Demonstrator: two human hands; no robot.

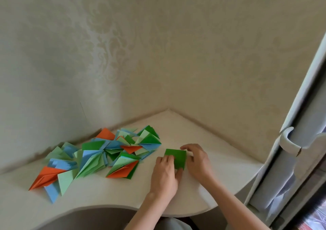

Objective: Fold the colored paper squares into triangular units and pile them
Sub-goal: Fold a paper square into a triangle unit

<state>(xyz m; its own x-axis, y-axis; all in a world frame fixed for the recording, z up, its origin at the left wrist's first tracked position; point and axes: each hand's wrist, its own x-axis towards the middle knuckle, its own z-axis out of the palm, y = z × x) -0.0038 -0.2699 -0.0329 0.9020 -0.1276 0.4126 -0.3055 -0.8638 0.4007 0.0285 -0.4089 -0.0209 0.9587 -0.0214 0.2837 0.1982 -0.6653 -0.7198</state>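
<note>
Fingers of the left hand [165,172] are pressing down on the near-left part of a dark green paper square [177,158], with the thumb tucked at its near edge, seemingly to keep the sheet from sliding on the smooth white worktop [202,134]. The right hand [196,161] is curling over the sheet's right edge, fingertips arching toward its far corner, probably readying to lift or crease a fold; whether it is actually pinching the paper I cannot tell. The green square is lying flat between both hands, near the worktop's curved front edge. Just to the left, a loose pile of folded triangular paper units [105,155] in orange, blue and green is sprawling toward the wall, near enough to receive the next unit. To the right, a white window frame with its handle [289,141] is standing well clear, obstructing nothing.
</note>
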